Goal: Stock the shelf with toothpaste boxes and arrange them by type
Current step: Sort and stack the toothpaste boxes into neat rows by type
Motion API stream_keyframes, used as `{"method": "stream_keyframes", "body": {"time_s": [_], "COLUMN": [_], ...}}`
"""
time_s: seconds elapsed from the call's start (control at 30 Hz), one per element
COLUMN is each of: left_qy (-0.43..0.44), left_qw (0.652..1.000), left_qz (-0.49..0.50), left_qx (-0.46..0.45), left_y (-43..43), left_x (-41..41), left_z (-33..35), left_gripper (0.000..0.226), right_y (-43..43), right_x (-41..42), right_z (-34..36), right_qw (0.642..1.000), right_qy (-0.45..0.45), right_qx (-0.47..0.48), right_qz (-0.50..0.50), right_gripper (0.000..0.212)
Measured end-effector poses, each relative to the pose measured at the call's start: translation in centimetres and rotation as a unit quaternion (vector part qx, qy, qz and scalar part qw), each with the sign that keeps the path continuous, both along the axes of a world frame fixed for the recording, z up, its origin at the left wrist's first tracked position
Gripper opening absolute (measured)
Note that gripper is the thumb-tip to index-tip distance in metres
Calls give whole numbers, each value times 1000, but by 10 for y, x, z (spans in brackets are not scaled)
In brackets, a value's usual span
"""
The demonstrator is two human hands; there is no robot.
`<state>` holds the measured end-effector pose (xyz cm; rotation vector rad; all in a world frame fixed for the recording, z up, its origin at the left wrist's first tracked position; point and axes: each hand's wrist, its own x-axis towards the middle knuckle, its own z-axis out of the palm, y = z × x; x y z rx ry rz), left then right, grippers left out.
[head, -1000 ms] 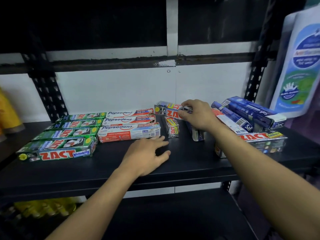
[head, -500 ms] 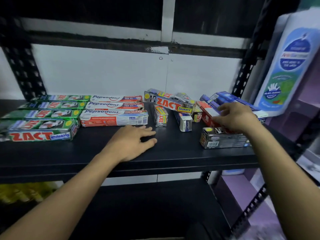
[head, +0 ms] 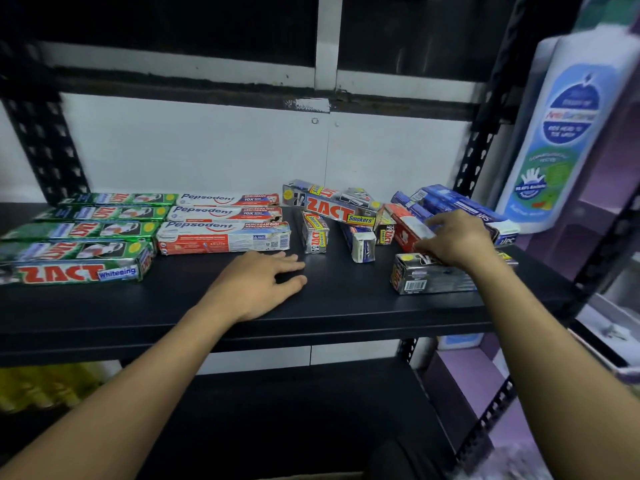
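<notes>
- Sorting: our right hand (head: 453,239) clamps its fingers on a red-and-white cardboard toothpaste box (head: 403,226).
- Our left hand (head: 256,282) lies flat, fingers apart.
- Next, we likely carry it left of those fingers, beside the long red-and-white Pepsodent cartons (head: 225,237).

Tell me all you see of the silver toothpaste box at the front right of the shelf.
The silver box is a long carton, glossy cardboard by its look. It lies flat on the black shelf near the front edge. Its left end shows red letters; the front face bears a barcode. The right hand lies over its top; a grip cannot be told.
</notes>
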<state>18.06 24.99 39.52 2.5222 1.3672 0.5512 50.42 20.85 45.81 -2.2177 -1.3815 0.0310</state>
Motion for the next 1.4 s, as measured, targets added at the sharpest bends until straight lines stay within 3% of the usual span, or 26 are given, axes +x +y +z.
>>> {"method": "stream_keyframes", "body": {"time_s": [0.1,0.13,0.33,0.53,0.73,0.87,1.0,1.1,1.2,1.33,1.4], "left_qy": [-1,-2,-4,8,-1,-143,-317,-363,-345,-277,-236], "left_qw": [1000,1000,1000,1000,998,982,941,923,932,951,958], "left_qz": [3,3,4,5,29,24,54,66,72,116,123], "left_qx": [0,0,-2,10,56,121,105,105,84,76,109], "left_y": [1,1,-2,-4,-16,-24,-39,-53,-63,-66,-69], "left_x": [0,0,0,0,1,-1,-7,-20,-36,-66,-80], "left_z": [0,0,1,4,10,13,23,33,38,24,13], "left_gripper": [47,47,46,44,44,44,55,65,70,65,55], "right_y": [-2,-4,-16,-45,-71,-78,-76,-69,-58,-39,-29], "right_x": [1,0,-4,-9,-13,-32,-64,-87,-112,-138,-144], "right_z": [-3,-2,8,15,20,22,16,4,-12,-42,-54], "right_qw": [996,994,964,930,890,874,852,830,826,834,826], "right_qy": [47,57,68,75,160,230,277,315,282,64,3], "right_qx": [73,97,256,358,420,403,379,346,321,337,338], "right_qz": [-2,0,20,29,69,148,233,305,367,432,451], "right_gripper": [23,21,24,24,23,20,19,18,18,16,15]}}
